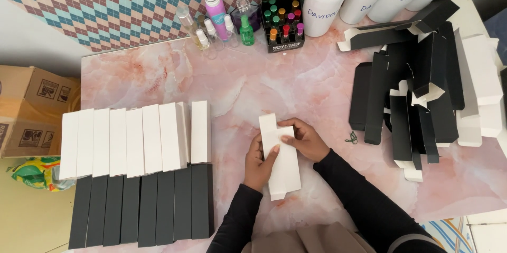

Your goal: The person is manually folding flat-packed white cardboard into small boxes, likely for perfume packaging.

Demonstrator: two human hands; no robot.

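Seen from the head camera, a flat, long white cardboard carton (280,159) lies lengthwise on the pink marbled tabletop (296,86), near its front edge and about midway across. Both hands grasp it. The left hand (260,166) curls around the carton's left long edge, fingers partly bent, with the thumb pressed onto the white face. The right hand (305,139) wraps the upper right edge, its fingers folded over onto the face just beside the left thumb; neither hand is spread flat.

Left of the carton, well apart, stands a neat row of assembled white boxes (134,141), and directly in front of that row a matching row of black boxes (145,208). Right of the carton lies a loose heap of flat black and white carton blanks (422,94). Beyond the carton, at the far edge of the tabletop, stand small spray bottles (219,20) and tall white bottles (323,0).
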